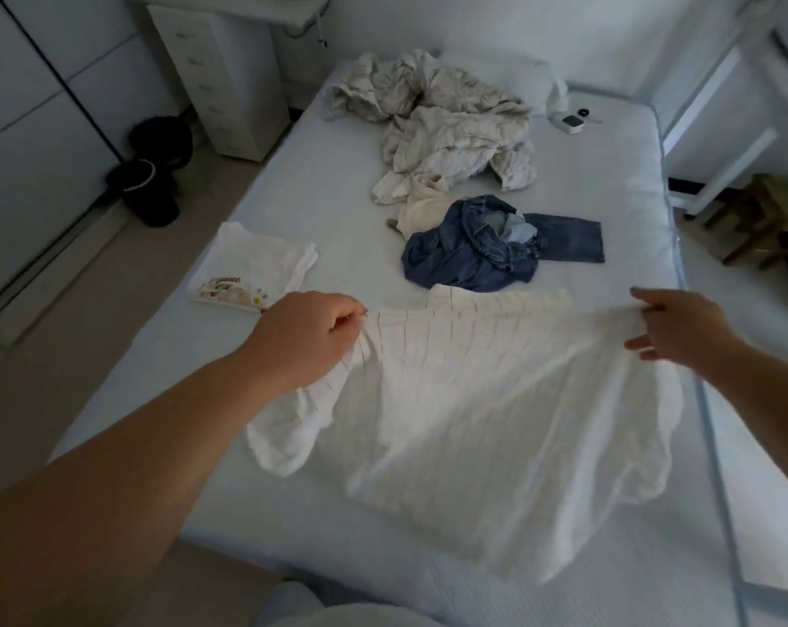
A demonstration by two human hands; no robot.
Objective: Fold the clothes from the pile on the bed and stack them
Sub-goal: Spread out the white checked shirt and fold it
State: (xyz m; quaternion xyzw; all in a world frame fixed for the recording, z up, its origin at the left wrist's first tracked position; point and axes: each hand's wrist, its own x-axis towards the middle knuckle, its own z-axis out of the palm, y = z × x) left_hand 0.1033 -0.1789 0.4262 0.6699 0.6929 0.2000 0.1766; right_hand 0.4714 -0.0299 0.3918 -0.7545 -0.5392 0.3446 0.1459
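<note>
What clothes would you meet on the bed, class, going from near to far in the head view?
White striped shirt held up by left hand and right hand → blue jeans → cream garment → crumpled pale pile.

A white shirt with thin dark stripes (pixel 496 400) hangs spread out above the bed (pixel 338 210), lifted by its top edge. Beyond it lies crumpled blue denim (pixel 478 246), then a rumpled pale pile (pixel 446 129). A folded white garment (pixel 252 264) lies flat at the left.
</note>
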